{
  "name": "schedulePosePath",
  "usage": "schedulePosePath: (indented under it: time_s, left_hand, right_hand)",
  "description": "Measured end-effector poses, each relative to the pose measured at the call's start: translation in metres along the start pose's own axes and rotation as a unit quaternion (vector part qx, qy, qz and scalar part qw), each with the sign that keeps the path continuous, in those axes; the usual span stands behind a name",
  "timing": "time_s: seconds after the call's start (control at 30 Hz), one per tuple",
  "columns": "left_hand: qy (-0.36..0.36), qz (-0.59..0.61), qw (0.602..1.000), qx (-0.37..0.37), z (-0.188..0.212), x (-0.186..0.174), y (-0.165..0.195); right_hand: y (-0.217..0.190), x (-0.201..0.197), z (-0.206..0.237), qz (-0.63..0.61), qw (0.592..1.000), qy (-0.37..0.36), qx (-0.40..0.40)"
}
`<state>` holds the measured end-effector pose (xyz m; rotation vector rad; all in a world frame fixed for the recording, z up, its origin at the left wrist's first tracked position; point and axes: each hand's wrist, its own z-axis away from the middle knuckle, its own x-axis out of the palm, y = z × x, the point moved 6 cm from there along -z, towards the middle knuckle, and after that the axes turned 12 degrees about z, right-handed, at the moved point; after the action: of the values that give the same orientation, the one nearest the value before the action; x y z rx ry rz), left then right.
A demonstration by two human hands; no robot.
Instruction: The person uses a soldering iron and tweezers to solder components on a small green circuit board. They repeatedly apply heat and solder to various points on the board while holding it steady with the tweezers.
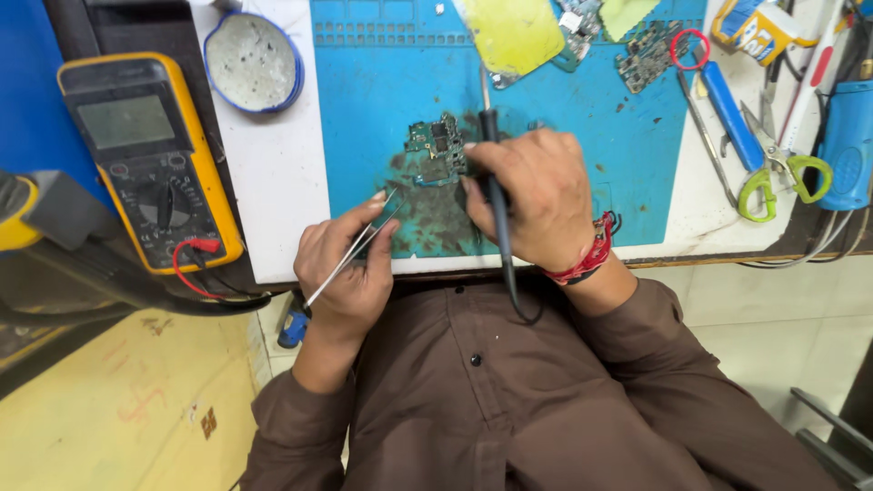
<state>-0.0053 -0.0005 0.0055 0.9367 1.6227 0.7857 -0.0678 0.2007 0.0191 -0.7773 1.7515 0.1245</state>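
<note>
Board: small green circuit board (pixel 435 145) lies flat on the blue work mat (pixel 582 136), in a dark stained patch near the mat's front edge, between the two hands.
Right hand: right hand (pixel 532 195) is closed around the black handle of a soldering iron (pixel 496 195); the fingers are wrapped and pressed together on the handle, thumb side towards the board. The metal tip points away from the person, past the board's right edge; whether it touches anything cannot be told. A red thread band (pixel 593 255) circles the wrist, and the black cord runs back over the brown shirt.
Left hand: left hand (pixel 346 268) pinches metal tweezers (pixel 359 250) between thumb and forefinger, the other fingers curled under. The tips aim up and right towards the board's left lower corner; contact cannot be told.
Mat: it lies on a white worktop (pixel 273 209).
Left of mat: round blue-rimmed tin (pixel 253 62) with grey contents; further left, a yellow multimeter (pixel 150 159) with red and black leads.
Far edge of mat: yellow-green cloth (pixel 514 35) and more bare circuit boards (pixel 647 53).
Right of mat: blue-handled tool (pixel 727 109), green-handled scissors (pixel 777 168), blue cylindrical device (pixel 850 141).
</note>
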Motion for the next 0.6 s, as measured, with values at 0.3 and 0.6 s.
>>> schedulePosePath:
  time_s: [0.3, 0.6]
  left_hand:
    - [0.031, 0.199, 0.979, -0.043, -0.015, 0.02, -0.002]
    - [0.01, 0.222, 0.968, -0.116, -0.041, 0.054, -0.014]
  right_hand:
    - [0.016, 0.008, 0.019, -0.331, 0.935, 0.047, 0.115]
    - [0.048, 0.008, 0.053, -0.301, 0.927, 0.042, 0.219]
